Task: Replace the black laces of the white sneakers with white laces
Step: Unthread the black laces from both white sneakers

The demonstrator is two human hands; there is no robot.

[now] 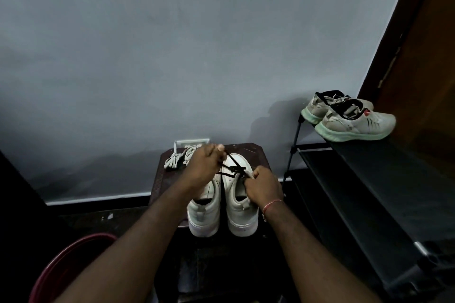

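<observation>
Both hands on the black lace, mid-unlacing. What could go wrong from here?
1. The white sneakers sit with their heels at the near edge of the stool; a hard tug could drag one off.
2. The black lace crosses itself between the left hand and the right hand; pulling both ways may tighten a snag.
3. The white laces lie near the stool's far left corner, beside the left hand; a sweep could knock them off.

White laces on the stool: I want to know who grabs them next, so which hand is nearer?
Left. The left hand pinches a black lace right beside the white laces; the right hand is farther, over the sneakers.
</observation>
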